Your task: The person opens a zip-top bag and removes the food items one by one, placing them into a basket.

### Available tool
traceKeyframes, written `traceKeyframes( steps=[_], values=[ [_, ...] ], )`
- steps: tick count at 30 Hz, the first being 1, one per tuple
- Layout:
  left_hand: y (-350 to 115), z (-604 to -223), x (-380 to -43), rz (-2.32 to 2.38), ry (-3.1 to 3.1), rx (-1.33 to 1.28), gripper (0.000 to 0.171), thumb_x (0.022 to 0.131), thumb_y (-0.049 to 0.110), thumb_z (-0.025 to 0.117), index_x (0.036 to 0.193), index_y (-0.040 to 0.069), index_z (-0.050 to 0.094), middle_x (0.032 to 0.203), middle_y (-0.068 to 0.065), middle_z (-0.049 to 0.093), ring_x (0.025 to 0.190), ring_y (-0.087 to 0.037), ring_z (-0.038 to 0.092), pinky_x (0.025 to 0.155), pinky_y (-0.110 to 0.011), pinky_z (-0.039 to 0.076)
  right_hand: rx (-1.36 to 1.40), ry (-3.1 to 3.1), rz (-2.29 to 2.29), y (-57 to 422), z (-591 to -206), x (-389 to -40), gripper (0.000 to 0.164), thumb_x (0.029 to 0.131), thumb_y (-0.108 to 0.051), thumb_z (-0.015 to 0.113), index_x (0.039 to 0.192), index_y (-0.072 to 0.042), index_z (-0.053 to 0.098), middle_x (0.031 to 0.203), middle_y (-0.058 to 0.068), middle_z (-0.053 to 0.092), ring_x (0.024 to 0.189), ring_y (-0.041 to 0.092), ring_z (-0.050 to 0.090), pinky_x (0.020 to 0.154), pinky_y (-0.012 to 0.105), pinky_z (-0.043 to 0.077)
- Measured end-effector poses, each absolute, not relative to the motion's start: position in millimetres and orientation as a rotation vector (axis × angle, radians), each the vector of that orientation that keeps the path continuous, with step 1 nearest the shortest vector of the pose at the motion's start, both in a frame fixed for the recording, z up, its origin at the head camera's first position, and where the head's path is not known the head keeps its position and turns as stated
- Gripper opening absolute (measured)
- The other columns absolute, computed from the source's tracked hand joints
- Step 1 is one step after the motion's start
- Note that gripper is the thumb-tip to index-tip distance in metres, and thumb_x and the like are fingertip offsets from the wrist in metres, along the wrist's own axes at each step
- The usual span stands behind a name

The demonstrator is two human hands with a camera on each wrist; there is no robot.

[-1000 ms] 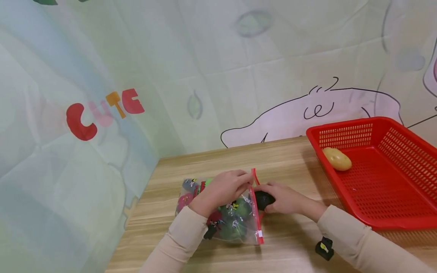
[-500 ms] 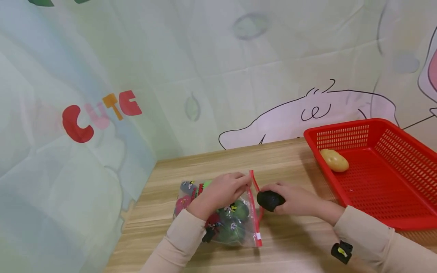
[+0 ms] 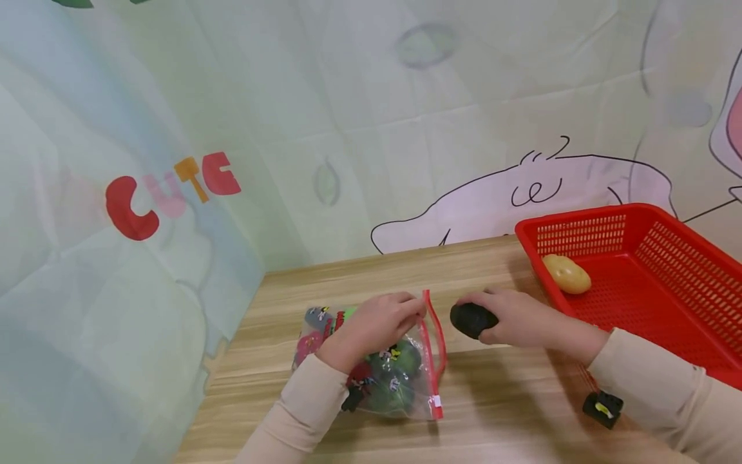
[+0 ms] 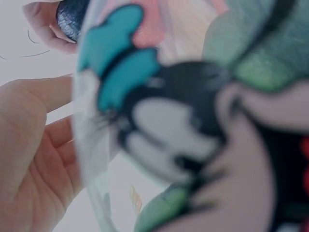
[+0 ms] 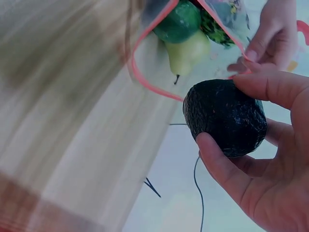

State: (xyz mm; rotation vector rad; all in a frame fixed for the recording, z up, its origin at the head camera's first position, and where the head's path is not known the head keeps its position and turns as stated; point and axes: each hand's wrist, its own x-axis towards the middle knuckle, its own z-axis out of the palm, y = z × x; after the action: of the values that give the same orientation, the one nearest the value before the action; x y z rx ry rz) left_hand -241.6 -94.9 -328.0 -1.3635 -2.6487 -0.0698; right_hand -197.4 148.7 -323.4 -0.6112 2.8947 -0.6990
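Note:
My right hand (image 3: 518, 319) grips a dark avocado (image 3: 472, 320) by one end, raised over the table between a clear zip bag (image 3: 417, 386) and a red basket. In the right wrist view, thumb and fingers curl round that avocado (image 5: 224, 116). With its fingertips my left hand (image 3: 377, 325) pinches the bag's red zip edge near the far corner. The bag lies on its side, mouth gaping to the right. Inside it, the right wrist view shows a yellow-green pear (image 5: 186, 53) and a round green item (image 5: 178, 21). Cartoon print fills much of the left wrist view.
The red basket (image 3: 655, 283) stands at the table's right, with a potato (image 3: 567, 274) against its left wall. A printed cloth (image 3: 348, 148) rises behind the wooden table (image 3: 464, 267). Black wrist devices sit at both sleeves.
The avocado has come out of the bag's mouth in my right hand and moved right, toward the basket. My left hand stays at the bag's edge.

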Motion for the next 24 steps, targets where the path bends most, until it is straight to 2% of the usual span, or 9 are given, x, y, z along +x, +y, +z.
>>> traceKeyframes(
  steps=[7,13,19,24],
  values=[
    [-95.3,-326.4,-240.4,-0.064,-2.664,-1.370,0.013,0.091,0.024,0.056,0.103,0.019,0.059,0.102,0.002,0.065,0.086,-0.012,0.061,0.084,-0.027,0.053,-0.547,2.905,-0.746,162.1,-309.2,-203.2,0.054,0.074,-0.021,0.073,0.125,-0.022,0.053,0.115,0.013,0.054,0.095,0.027,0.051,0.067,0.035,0.052],
    [-94.3,-326.4,-240.7,-0.069,-2.626,-1.382,0.010,0.091,0.022,0.056,0.101,0.019,0.060,0.099,0.003,0.065,0.083,-0.011,0.060,0.080,-0.026,0.053,-0.550,2.937,-0.758,175.3,-299.0,-211.3,0.055,0.074,-0.018,0.073,0.125,-0.019,0.052,0.119,0.018,0.051,0.101,0.033,0.048,0.068,0.038,0.054],
    [-94.3,-328.1,-241.0,-0.059,-2.610,-1.389,0.009,0.092,0.022,0.055,0.099,0.019,0.059,0.099,0.003,0.064,0.085,-0.011,0.061,0.078,-0.027,0.053,-0.525,2.858,-0.869,188.8,-290.4,-219.4,0.054,0.075,-0.017,0.070,0.126,-0.017,0.051,0.120,0.015,0.052,0.104,0.034,0.048,0.072,0.037,0.053],
    [-94.7,-329.8,-239.8,-0.064,-2.608,-1.386,0.010,0.092,0.021,0.055,0.100,0.019,0.061,0.101,0.003,0.064,0.088,-0.011,0.062,0.080,-0.027,0.053,-0.396,2.707,-1.074,209.9,-284.9,-226.0,0.060,0.078,-0.020,0.066,0.133,-0.017,0.042,0.127,0.020,0.044,0.108,0.038,0.044,0.075,0.038,0.052]
  ],
)
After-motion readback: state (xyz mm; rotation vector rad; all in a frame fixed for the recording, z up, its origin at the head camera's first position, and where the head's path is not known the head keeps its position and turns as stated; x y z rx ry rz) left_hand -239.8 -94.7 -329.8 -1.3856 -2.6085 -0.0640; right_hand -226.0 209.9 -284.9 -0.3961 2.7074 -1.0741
